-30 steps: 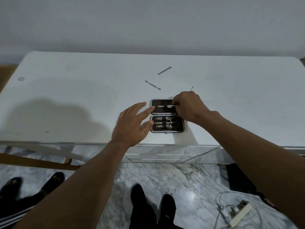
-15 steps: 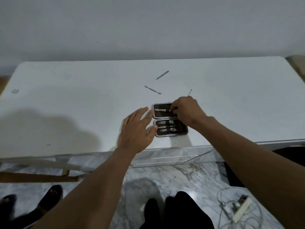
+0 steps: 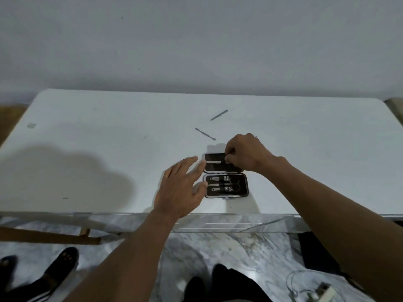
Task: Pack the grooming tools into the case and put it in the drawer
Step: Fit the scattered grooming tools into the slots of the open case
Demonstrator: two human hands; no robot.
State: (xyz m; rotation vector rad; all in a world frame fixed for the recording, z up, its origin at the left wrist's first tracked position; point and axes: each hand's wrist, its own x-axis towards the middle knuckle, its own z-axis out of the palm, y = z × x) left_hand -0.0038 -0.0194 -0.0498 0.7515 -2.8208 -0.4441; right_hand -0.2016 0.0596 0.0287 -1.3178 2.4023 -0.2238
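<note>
Since a moment ago our right hand (image 3: 247, 154) has shifted little, its fingertips pinched on a slim metal tool (image 3: 216, 162) that we are seating in the far half of the open case (image 3: 225, 175), which lies near the front edge of the white table (image 3: 109, 131); our left hand (image 3: 182, 188), fingers spread and holding nothing, seems to brace the case's left side, though contact is hard to confirm. We judge packing to be midway: clippers and scissors sit in the near half, while two loose tools, a file (image 3: 219, 115) and a pusher (image 3: 205, 134), wait farther back. Next we should press this tool home, then reach for the pusher.
</note>
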